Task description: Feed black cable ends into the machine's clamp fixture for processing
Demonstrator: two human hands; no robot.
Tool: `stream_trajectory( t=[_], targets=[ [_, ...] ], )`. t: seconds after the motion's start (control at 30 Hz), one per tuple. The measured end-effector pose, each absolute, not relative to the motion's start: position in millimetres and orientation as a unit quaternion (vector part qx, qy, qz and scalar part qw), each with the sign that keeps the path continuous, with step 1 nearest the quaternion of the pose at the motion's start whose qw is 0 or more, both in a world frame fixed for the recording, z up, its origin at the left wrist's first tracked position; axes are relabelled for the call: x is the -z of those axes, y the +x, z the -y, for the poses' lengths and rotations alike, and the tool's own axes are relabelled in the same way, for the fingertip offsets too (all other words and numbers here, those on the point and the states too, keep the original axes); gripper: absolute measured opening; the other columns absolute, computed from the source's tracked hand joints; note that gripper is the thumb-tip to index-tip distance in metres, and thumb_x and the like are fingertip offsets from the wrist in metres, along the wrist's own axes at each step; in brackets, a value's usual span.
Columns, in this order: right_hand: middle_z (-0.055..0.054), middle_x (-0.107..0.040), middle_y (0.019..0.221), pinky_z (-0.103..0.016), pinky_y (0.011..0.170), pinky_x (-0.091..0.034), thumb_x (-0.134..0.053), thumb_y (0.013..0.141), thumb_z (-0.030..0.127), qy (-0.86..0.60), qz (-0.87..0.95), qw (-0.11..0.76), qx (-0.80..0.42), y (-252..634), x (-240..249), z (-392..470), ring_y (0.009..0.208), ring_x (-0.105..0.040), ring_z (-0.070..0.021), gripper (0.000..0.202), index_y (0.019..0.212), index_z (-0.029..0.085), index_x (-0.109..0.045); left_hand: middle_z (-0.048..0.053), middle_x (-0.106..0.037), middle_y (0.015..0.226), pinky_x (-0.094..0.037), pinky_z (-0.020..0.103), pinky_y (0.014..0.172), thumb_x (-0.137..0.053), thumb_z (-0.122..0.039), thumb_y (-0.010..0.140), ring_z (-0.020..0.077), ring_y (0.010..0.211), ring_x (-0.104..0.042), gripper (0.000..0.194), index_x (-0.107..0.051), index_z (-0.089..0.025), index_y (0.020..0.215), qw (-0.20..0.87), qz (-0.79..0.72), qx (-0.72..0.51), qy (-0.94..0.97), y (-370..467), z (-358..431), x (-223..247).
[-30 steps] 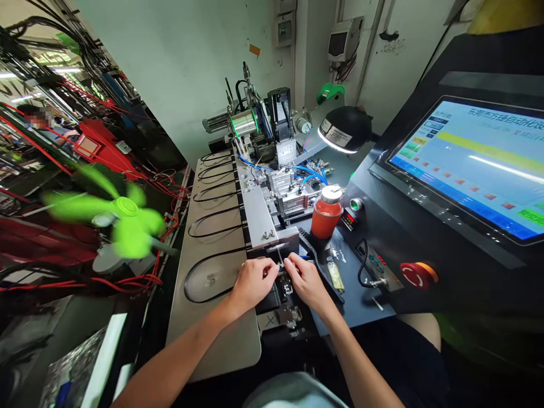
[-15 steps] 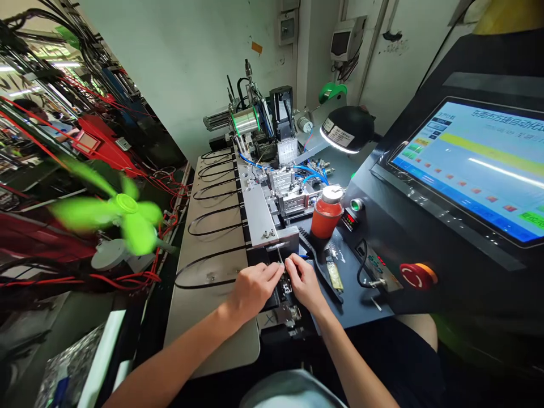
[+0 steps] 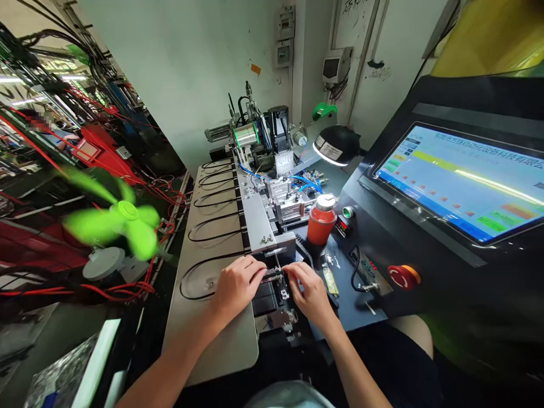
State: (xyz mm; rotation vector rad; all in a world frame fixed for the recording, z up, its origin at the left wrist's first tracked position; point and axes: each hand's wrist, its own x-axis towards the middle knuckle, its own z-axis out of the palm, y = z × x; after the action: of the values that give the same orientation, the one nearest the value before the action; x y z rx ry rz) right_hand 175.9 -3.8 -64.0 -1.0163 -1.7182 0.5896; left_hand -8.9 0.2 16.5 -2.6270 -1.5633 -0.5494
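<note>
My left hand [image 3: 238, 283] is at the left side of a small metal fixture [image 3: 274, 275], thumb and fingers pinched together; whatever lies between the fingertips is too small to make out. At the fixture's right side is my right hand [image 3: 309, 289], its fingers curled and its fingertips close to the metal; what they hold, if anything, is hidden. Black cable loops [image 3: 216, 232] lie in a row across the beige board [image 3: 182, 323], their ends at the machine's rail. Just beyond my hands sits a flat metal plate [image 3: 260, 221].
A red bottle [image 3: 321, 224] stands right of the machine, below a lit lamp [image 3: 337, 143]. Farther right are a touchscreen [image 3: 463, 181] and a red emergency button [image 3: 403, 277]. A green fan [image 3: 127, 211] spins at left; a person [image 3: 55, 133] is behind it.
My hands have moved apart, the left one leftward and the right one slightly right, showing the fixture between them. The view has shifted, with more of the touchscreen in sight.
</note>
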Motion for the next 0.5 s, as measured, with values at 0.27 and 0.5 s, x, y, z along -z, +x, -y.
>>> stream_trajectory(
  t=[0.27,0.5],
  targets=[
    [-0.005,-0.061,0.077,-0.029,0.065,-0.043,-0.043,0.091,0.015,-0.460,0.681,0.522,-0.228,182.0,63.0,10.8,0.071,-0.057,-0.0191,0.020,0.086,0.019,-0.061,0.001,-0.071,0.078,-0.046,0.023,0.069,-0.047,-0.027,0.096,0.0133,0.071,-0.065,0.025,-0.067,-0.019,0.083,0.024,0.478,0.286,-0.830,-15.1,1.6,-28.6],
    [-0.005,-0.060,0.073,-0.028,0.060,-0.043,-0.042,0.091,0.015,-0.450,0.690,0.519,-0.228,178.4,59.2,10.9,0.065,-0.056,-0.0178,0.021,0.085,0.018,-0.062,0.001,-0.073,0.078,-0.046,0.023,0.069,-0.047,-0.026,0.096,0.0134,0.071,-0.066,0.026,-0.067,-0.019,0.082,0.038,0.481,0.284,-0.828,-18.5,-0.4,-28.3]
  ],
)
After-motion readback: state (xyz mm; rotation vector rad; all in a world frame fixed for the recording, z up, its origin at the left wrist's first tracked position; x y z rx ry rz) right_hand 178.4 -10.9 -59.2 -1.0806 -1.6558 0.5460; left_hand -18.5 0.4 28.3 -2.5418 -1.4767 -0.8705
